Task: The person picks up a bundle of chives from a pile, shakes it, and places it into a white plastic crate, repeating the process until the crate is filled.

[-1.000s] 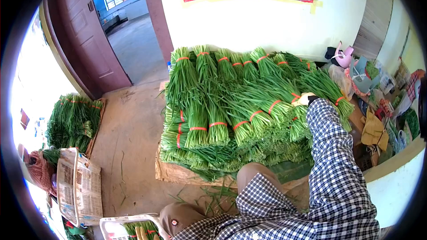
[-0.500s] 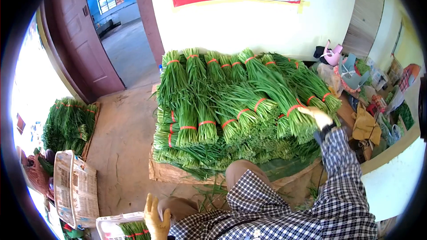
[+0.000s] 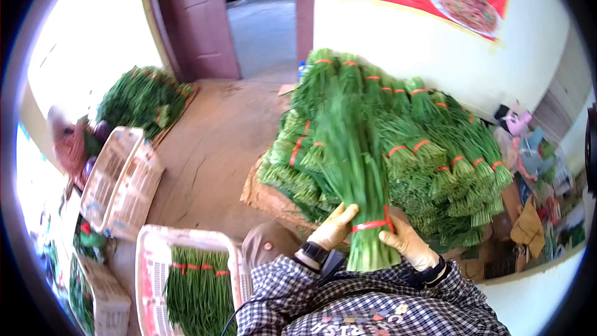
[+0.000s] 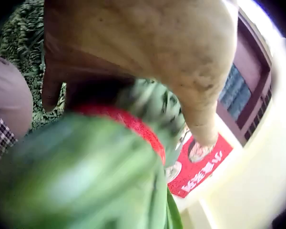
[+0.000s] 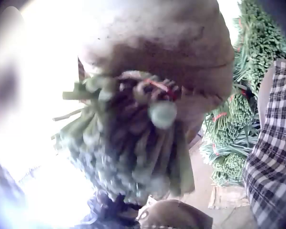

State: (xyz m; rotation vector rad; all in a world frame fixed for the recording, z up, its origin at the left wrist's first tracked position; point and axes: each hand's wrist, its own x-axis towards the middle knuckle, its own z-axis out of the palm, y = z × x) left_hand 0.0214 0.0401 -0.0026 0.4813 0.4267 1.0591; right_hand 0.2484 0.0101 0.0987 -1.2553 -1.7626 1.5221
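Observation:
Both gloved hands hold one bundle of chives (image 3: 357, 177) in front of the body, its leaves pointing away over the pile and its cut stalk ends toward the chest. A red band circles it near the stalks. My left hand (image 3: 334, 227) grips its left side; in the left wrist view the fingers and thumb arch over the bundle by the red band (image 4: 143, 133). On the other side, my right hand (image 3: 409, 246) holds it just beside the band. The right wrist view shows that hand curled over the blurred stalk ends (image 5: 128, 152).
A large pile of banded chives (image 3: 448, 180) lies on cardboard by the wall. A white crate (image 3: 149, 274) with banded bundles stands at the left knee, with another crate (image 3: 134, 193) beyond it. More greens (image 3: 143, 99) lie near the door; bags and clutter fill the right side.
My right hand has lifted a bundle off the pile's right side and brought it in front of the body. The left hand has moved from beside the crate onto the bundle. The head view has turned left.

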